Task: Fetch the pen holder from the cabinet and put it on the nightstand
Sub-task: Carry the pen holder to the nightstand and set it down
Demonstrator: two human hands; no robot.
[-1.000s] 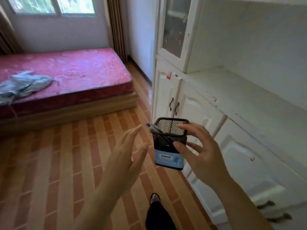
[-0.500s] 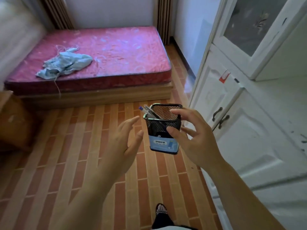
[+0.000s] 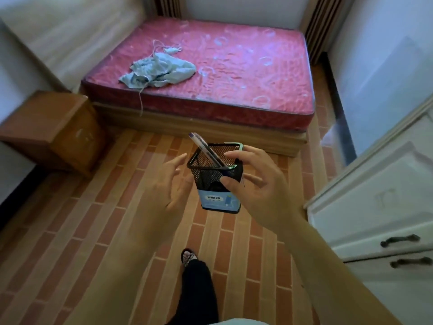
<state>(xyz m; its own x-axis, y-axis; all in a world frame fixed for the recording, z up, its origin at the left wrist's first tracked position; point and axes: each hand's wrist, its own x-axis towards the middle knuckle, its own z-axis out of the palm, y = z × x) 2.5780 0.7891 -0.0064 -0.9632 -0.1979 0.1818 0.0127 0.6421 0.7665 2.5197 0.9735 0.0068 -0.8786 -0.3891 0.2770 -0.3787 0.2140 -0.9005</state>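
The pen holder (image 3: 216,181) was in the air at the centre of the view, above the tiled floor (image 3: 82,231), upright with a slight tilt. It was a black mesh box with a pale blue label on its lower part, and pens (image 3: 206,148) leaned out of its top toward 11 o'clock. Your right hand (image 3: 260,186) grasped it from the 3 o'clock side, thumb on the near mesh face and fingers over the rim and far side. Your left hand (image 3: 164,191) stood just beside it at 9 o'clock, fingers spread and loosely curled, grasping nothing; whether the fingertips touched the mesh could not be told. The nightstand (image 3: 51,127), a brown wooden unit, sat at 10 o'clock, well apart from the holder, beside the bed (image 3: 234,73) at 12 o'clock. A pale cloth (image 3: 159,71) lay on the red mattress. The white cabinet (image 3: 375,200) stood at 3 o'clock, its doors closed.
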